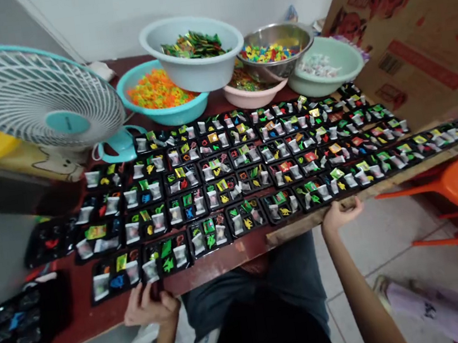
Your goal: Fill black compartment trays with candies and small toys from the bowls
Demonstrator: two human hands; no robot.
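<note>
While left hand (150, 306) clasps black tray (118, 277), right hand (342, 217) clenched, on wooden plank (295, 227)

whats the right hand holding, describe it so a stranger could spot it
On the dark red table of black trays, follow the near edge rightward. A long pale wooden plank lies there, gripped by the right hand; unlike its neighbours, it is bare wood.

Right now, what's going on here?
A person's left hand rests at the table's near edge beside a black tray, while their right hand curls over a wooden strip. Rows of black trays holding small colourful pieces and clear packets cover the table. Behind them stand bowls of pieces, including a white bowl, beside a fan.
</note>
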